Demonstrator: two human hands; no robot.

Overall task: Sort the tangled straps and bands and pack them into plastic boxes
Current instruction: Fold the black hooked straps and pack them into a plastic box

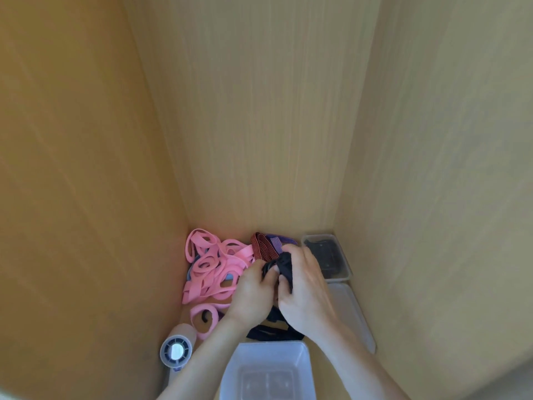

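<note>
Dark strap (286, 264): left grip (253, 293), right grip (306, 290)

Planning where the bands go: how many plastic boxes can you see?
2. The far box sits in the right corner, dark contents; the near box is at the bottom edge. A flat lid lies between them.

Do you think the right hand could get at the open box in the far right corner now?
Probably yes: the right hand lies right beside the open box with nothing between, though it is busy gripping the dark strap.
</note>
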